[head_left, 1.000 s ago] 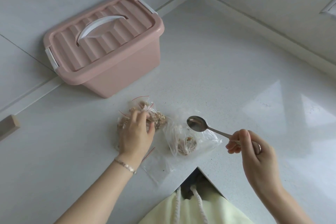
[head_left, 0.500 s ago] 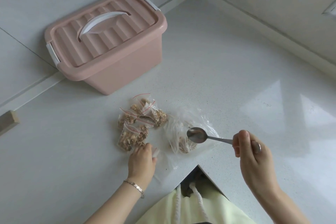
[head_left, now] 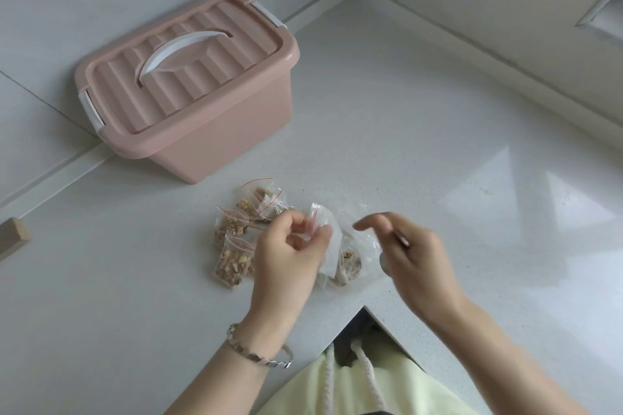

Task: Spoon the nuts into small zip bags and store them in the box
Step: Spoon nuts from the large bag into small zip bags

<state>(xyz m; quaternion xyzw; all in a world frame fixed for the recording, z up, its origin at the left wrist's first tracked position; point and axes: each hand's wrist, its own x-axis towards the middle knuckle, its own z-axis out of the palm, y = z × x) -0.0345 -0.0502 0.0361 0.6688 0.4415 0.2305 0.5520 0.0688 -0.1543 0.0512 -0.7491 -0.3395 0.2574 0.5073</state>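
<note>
My left hand (head_left: 290,256) pinches an empty small zip bag (head_left: 325,229) by its red-lined top, lifted just above the counter. My right hand (head_left: 418,256) holds the metal spoon (head_left: 384,264) tucked in its curled fingers, bowl hanging down, index finger stretched toward the small bag. Between and under the hands lies the large clear bag of nuts (head_left: 349,264). Several filled small bags (head_left: 236,239) lie in a heap just left of my left hand. The pink storage box (head_left: 202,131) stands at the back left, its lid shut.
The white counter (head_left: 421,152) runs into a wall corner at the back. A wooden block (head_left: 13,234) sits at the far left edge. The counter's front edge has a notch (head_left: 364,308) near my body. A recessed frame (head_left: 603,13) is in the right wall.
My left hand left the filled bags, picked up an empty small zip bag and raised it. My right hand turned the spoon down into its palm and moved in toward the bag.
</note>
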